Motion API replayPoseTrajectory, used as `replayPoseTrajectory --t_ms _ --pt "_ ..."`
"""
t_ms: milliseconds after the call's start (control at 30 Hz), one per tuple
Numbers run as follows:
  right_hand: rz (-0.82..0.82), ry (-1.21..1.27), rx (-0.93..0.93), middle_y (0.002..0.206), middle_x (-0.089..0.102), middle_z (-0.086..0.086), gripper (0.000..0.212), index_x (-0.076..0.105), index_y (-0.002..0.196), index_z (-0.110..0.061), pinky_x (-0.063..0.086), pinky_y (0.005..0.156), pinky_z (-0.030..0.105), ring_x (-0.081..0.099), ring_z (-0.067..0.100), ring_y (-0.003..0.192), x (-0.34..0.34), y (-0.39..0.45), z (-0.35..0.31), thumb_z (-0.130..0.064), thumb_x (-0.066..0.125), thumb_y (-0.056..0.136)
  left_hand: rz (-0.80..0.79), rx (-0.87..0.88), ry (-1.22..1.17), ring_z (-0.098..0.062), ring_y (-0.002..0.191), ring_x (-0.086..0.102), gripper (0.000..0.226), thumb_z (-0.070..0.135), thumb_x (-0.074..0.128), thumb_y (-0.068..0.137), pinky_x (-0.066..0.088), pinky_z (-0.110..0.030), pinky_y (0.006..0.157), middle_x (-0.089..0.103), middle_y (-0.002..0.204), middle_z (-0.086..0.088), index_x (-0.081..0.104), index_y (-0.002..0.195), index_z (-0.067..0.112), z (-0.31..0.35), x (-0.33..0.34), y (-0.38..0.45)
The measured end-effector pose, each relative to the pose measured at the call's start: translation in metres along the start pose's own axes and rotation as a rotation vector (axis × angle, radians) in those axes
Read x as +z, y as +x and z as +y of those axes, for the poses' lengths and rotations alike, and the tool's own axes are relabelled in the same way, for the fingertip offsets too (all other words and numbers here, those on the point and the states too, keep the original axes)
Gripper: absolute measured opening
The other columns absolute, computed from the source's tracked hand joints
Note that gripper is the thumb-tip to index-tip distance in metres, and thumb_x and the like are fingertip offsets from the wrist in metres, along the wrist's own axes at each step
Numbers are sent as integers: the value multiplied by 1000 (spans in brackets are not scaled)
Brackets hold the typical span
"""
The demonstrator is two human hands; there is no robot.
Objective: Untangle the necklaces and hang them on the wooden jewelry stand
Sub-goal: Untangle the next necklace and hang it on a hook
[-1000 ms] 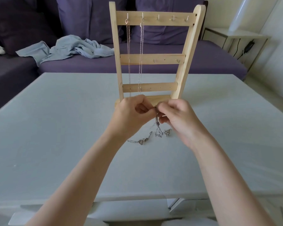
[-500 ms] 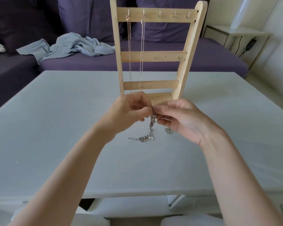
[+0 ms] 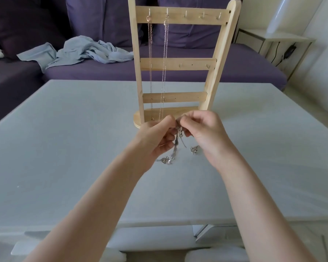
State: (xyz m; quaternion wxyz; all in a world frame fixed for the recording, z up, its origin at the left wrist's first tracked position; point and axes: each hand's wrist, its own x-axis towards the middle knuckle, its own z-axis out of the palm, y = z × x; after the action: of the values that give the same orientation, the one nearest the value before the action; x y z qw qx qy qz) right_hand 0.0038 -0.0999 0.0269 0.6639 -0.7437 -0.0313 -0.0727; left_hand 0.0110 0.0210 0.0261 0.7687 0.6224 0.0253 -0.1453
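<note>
A wooden jewelry stand (image 3: pixel 178 63) stands upright on the grey table (image 3: pixel 64 148). Two thin necklaces (image 3: pixel 165 53) hang from the two leftmost hooks of its top bar. Just in front of the stand's base, my left hand (image 3: pixel 155 137) and my right hand (image 3: pixel 203 133) meet and pinch a tangled bundle of silver necklaces (image 3: pixel 176 144) at its top. The bundle hangs down between my hands. Its pendants (image 3: pixel 167 160) lie on or just above the table, with another pendant (image 3: pixel 194 149) under my right hand.
A purple sofa (image 3: pixel 197 63) runs behind the table, with a crumpled light-blue cloth (image 3: pixel 87 52) on its seat. A small white side table (image 3: pixel 273 37) with cables stands at the right. Three hooks on the stand's top bar are bare.
My hands have lifted the bundle a little higher off the table and shifted slightly. The camera view has tilted, so the stand sits lower and closer in the frame.
</note>
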Motion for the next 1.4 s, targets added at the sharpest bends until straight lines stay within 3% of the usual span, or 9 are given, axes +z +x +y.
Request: replayPoseTrajectory --t_ms 100,267,500,633,800,1033,1133,1333,1400 --pt "61 -34 -39 68 59 6 13 66 77 2 42 60 18 49 8 60 1 0 -3 -4 59 87 22 -1 -115 -8 50 39 20 12 56 85 39 -15 46 47 57 3 56 65 13 0 4 2" --pt "-46 128 63 65 66 1 27 65 69 -9 44 60 17 59 10 65 -2 1 -5 -4 52 92 81 82 -166 -7 49 39 26 10 54 86 38 -15 50 43 55 4 50 61 14 -6 14 1" --pt "-99 103 85 76 68 -1 19 71 78 -11 45 64 19 57 9 71 -12 1 -5 -7 58 90 102 112 -40 -11 51 38 28 11 52 87 37 -19 53 42 57 1 51 59 11 -3 12 4" --pt "-144 81 102 80 65 6 11 70 87 2 44 64 18 55 10 71 -20 0 -3 -6 63 85 40 79 7 -10 50 39 27 9 52 86 40 -18 51 43 56 2 53 59 11 -3 8 2" --pt "-144 40 85 73 61 6 20 65 72 -5 43 63 19 54 14 71 -20 -2 -2 -1 53 88 -30 60 145 -8 49 37 27 11 57 85 39 -17 50 42 51 8 53 59 15 -1 5 -1" --pt "-68 -119 6 70 57 -2 24 62 66 -13 41 63 17 50 6 66 -17 -4 1 1 58 86 53 172 440 -8 47 36 34 19 57 85 39 -20 53 41 54 4 47 53 15 -2 7 -2" --pt "-32 -105 -21 78 55 -6 22 64 65 -14 38 71 19 51 5 72 -17 -3 -1 2 63 81 39 110 350 -8 45 34 31 16 53 85 39 -18 52 40 50 7 46 55 15 0 8 -3" --pt "-52 49 4 71 55 -9 23 63 64 -10 39 67 22 51 7 70 -8 -2 -4 3 60 82 -20 -54 -207 -8 40 23 24 10 42 86 26 -17 38 26 52 6 44 63 15 6 12 -5" --pt "-60 83 26 66 55 -11 26 62 58 -12 40 65 22 51 7 70 -6 -1 -4 0 62 81 -33 -15 -161 -9 41 24 29 10 41 87 28 -18 40 24 55 5 45 59 17 5 12 -6"
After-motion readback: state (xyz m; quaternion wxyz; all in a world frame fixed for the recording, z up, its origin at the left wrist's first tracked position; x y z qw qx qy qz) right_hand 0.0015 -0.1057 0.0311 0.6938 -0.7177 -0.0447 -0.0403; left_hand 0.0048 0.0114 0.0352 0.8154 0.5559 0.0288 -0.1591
